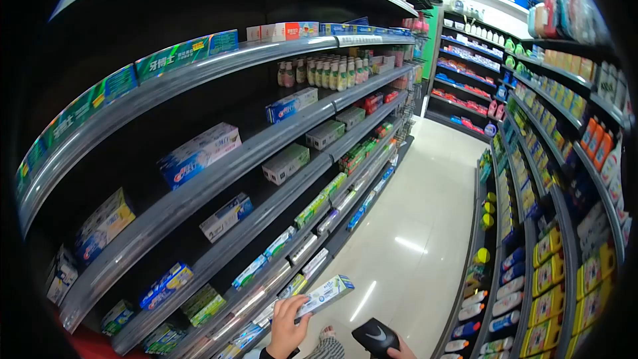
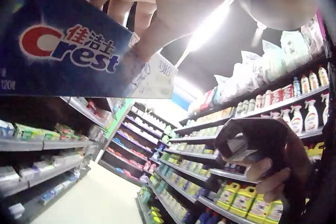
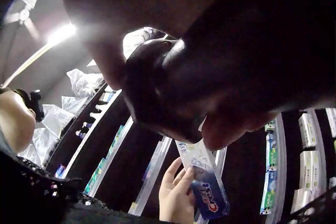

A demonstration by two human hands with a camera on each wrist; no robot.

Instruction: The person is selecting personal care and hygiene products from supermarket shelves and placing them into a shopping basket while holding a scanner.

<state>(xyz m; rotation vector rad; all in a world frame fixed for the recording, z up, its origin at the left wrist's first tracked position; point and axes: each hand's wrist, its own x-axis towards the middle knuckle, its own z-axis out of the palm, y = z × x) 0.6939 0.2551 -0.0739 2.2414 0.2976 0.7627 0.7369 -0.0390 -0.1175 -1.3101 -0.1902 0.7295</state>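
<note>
A Crest toothpaste box (image 1: 325,296) is held by my left hand (image 1: 288,327), fingers and thumb around one end. In the left wrist view the blue end of the box (image 2: 68,50) shows its logo, with the left hand (image 2: 157,8) at its paler end. My right hand (image 1: 401,349) grips a black object with a white swoosh (image 1: 375,336), to the right of the box and apart from it. The right wrist view shows this dark object (image 3: 157,92) close up, with the right hand's fingers (image 3: 236,127) on it and the box (image 3: 207,187) beyond.
Shelves (image 1: 266,186) with toothpaste boxes and bottles rise on the left. Across the pale aisle floor (image 1: 425,206), more shelves hold yellow jugs (image 1: 546,276) and orange bottles (image 1: 593,138). A stocked shelf (image 1: 465,73) stands at the aisle's far end.
</note>
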